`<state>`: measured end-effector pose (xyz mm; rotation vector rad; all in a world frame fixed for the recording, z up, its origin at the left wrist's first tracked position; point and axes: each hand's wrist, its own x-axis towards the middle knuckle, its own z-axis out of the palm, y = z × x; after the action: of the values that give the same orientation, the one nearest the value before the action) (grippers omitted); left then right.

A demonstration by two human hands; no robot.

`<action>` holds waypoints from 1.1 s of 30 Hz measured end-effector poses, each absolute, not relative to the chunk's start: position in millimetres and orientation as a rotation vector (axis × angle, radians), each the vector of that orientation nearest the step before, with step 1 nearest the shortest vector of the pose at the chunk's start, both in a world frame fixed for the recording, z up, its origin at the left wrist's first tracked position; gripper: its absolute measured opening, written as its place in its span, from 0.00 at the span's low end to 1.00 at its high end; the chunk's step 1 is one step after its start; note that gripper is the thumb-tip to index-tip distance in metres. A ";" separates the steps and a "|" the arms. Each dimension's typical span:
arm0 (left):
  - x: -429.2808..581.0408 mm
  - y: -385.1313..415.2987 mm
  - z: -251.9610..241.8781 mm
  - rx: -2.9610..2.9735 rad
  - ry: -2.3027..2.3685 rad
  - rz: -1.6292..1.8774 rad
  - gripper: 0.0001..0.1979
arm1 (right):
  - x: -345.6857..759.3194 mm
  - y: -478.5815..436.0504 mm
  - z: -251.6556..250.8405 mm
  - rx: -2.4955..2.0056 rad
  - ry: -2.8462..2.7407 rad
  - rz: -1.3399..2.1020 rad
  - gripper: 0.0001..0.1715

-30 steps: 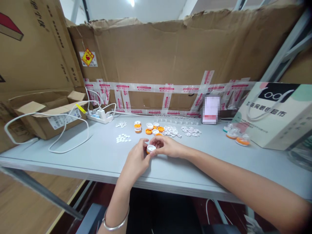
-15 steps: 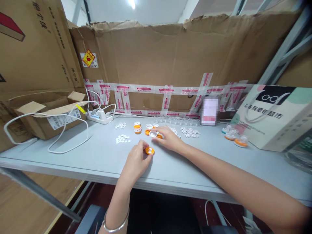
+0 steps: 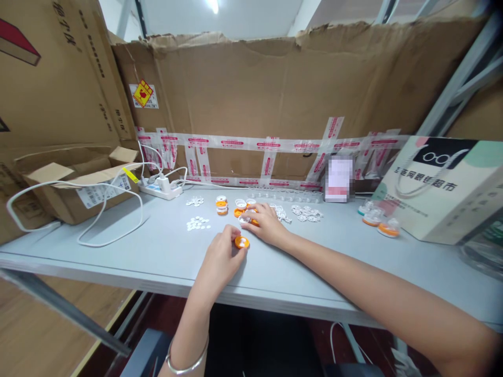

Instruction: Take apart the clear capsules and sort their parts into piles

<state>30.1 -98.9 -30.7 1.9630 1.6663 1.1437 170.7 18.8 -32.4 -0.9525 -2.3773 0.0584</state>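
My left hand (image 3: pixel 222 256) is closed on a round orange piece (image 3: pixel 242 242) with a white part in its centre, pinching it by the rim just above the tabletop or on it; which, I cannot tell. Farther back, my right hand (image 3: pixel 265 224) has its fingers around a white ring (image 3: pixel 243 220), partly covered by the fingertips. Under and beside those fingers lies a cluster of orange and white round pieces, among them a white ring (image 3: pixel 240 204) at the back. To the left of it stands a small stack of orange and white pieces (image 3: pixel 221 205).
Small white discs (image 3: pixel 198 224) lie at left, with more white bits (image 3: pixel 195 201) behind. White openwork pieces (image 3: pixel 307 213) and a row of clear cups (image 3: pixel 291 196) lie toward the back. A phone (image 3: pixel 338 179), a paper bag (image 3: pixel 428 188) and a power strip (image 3: pixel 162 190) border the table.
My right hand has tipped the white ring and brought it slightly down and left, its fingers now covering more of it. My left hand has stayed nearly still with the orange piece.
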 end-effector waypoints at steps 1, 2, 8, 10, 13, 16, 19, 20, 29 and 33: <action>29.9 -98.6 -31.1 1.965 1.662 1.147 0.07 | 171.2 17.3 -30.5 -0.947 -2.353 0.065 0.16; 29.6 -98.4 -31.5 1.968 1.656 1.149 0.07 | 172.3 14.9 -27.4 -0.931 -2.332 0.089 0.16; 28.5 -98.6 -31.7 1.997 1.575 1.172 0.09 | 185.0 -10.1 -0.3 -0.599 -2.575 0.555 0.14; 28.2 -99.1 -31.0 2.008 1.560 1.184 0.11 | 187.8 -15.2 3.2 -0.560 -2.652 0.618 0.18; 27.8 -99.5 -30.9 2.003 1.590 1.192 0.12 | 188.9 -16.3 2.3 -0.540 -2.677 0.640 0.22; 27.8 -99.2 -31.0 1.994 1.625 1.210 0.12 | 189.4 -14.5 0.1 -0.530 -2.679 0.634 0.23; 28.1 -98.9 -29.6 1.974 1.652 1.243 0.10 | 190.4 -13.4 -0.6 -0.536 -2.684 0.620 0.20; 28.2 -98.8 -28.9 1.963 1.671 1.249 0.09 | 190.5 -13.2 -0.6 -0.543 -2.689 0.623 0.18; 25.5 -92.4 -29.5 1.902 1.720 1.127 0.05 | 183.8 -18.9 2.8 -0.705 -2.677 0.611 0.14; 23.5 -91.5 -20.0 1.991 1.769 0.977 0.04 | 180.8 -23.3 4.2 -0.791 -2.661 0.604 0.14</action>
<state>23.5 -91.5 -20.0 1.9905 1.7686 0.9767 180.8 -23.3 4.2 -0.7908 -2.6614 0.6039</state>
